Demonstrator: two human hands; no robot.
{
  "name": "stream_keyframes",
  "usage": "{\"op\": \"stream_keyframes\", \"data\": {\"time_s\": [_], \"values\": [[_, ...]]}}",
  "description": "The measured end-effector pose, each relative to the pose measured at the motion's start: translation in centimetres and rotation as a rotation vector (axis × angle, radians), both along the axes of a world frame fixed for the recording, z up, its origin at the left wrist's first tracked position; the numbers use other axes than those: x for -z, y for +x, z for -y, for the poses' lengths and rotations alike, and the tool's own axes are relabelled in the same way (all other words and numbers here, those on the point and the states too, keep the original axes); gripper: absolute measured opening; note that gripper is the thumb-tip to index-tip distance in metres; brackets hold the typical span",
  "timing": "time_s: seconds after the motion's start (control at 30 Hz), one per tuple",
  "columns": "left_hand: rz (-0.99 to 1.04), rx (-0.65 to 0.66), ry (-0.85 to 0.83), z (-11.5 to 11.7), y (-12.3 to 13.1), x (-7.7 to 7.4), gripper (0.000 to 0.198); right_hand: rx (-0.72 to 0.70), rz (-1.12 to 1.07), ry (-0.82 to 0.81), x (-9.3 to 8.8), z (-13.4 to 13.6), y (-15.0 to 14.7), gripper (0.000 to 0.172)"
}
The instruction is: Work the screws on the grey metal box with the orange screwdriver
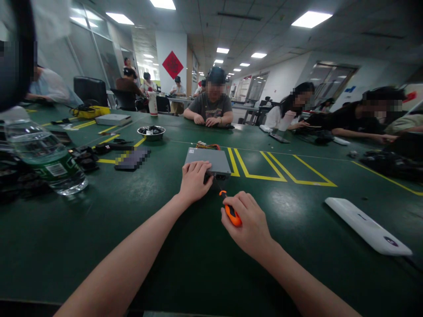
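Grey metal box [211,156]: flat on the green table [198,273], straight ahead of the person, near face towards the 2 hands.
Box handling: probably stiff and fairly heavy for its size; the smooth casing could slide under a push.
Wires [211,146]: bunched at the box's far edge, likely soft and the easiest part to snag.
Box hold: best by the 2 side walls or pressed from above, clear of the wires.
Screwdriver [233,215]: orange and black, likely light and rigid; the thick handle is the place to grasp.
Left hand [195,180]: half curled over the near left part of the box, fingers on top, thumb at the near face, holding it.
Right hand [247,220]: closed round the screwdriver handle, knuckles up.
Shaft: slants towards the near face; cannot tell whether its tip touches.
Forearms: both reach forward, angled inward.
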State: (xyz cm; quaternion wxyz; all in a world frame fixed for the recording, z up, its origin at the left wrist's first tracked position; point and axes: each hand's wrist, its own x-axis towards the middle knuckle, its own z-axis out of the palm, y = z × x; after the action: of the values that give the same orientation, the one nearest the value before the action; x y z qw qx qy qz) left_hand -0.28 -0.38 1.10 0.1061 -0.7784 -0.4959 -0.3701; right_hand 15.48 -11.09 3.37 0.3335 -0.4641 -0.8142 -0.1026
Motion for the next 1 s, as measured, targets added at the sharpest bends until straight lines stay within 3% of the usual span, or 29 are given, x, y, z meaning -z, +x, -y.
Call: {"op": "stream_keyframes", "data": {"time_s": [0.1,0.27,0.77,1.0], "values": [[0.002,0.003,0.0,0.0,0.0,0.0,0.032,0.015,-0.038,-0.049,0.0,0.0,0.2,0.02],[0.006,0.011,-0.012,0.0,0.0,0.0,0.031,-0.01,-0.005,-0.071,0.0,-0.1,0.4,0.009],[0.016,0.008,-0.012,0.1,0.0,-0.1,0.031,-0.021,0.019,-0.09,-0.1,0.0,0.2,0.009],[-0.003,-0.004,0.011,0.1,0.0,0.0,0.028,-0.061,-0.063,0.086,-0.6,0.1,1.4,0.007]]}}
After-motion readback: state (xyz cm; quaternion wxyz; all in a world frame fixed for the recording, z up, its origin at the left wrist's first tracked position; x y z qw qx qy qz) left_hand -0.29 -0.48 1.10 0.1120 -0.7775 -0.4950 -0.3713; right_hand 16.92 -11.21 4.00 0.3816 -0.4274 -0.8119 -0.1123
